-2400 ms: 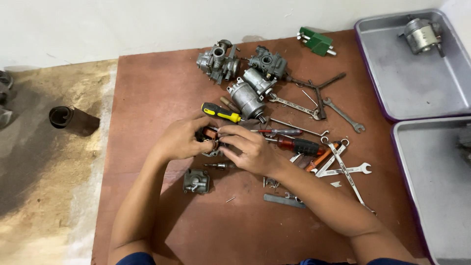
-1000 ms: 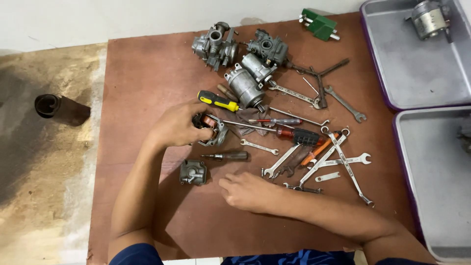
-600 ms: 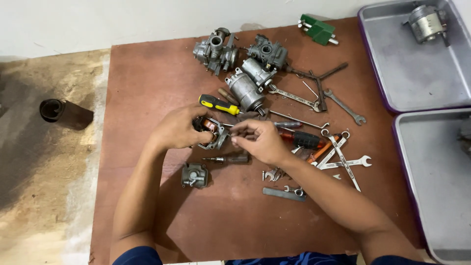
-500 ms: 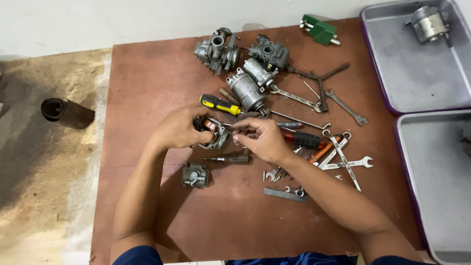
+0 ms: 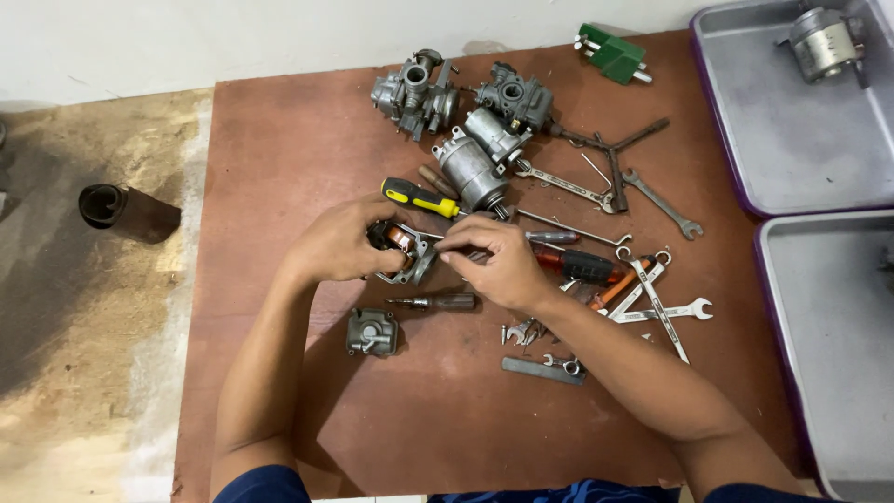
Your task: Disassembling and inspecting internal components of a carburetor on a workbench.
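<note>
Left hand grasps a small grey metal carburettor body with copper-coloured insert, held just above the brown board. Right hand, immediately right of it, pinches a slim tool whose tip meets the part; tool axis runs left-right

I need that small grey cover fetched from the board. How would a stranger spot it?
On the brown board, look just below the left hand. The small grey cast cover lies alone there, squarish, left of a dark-handled screwdriver.
</note>
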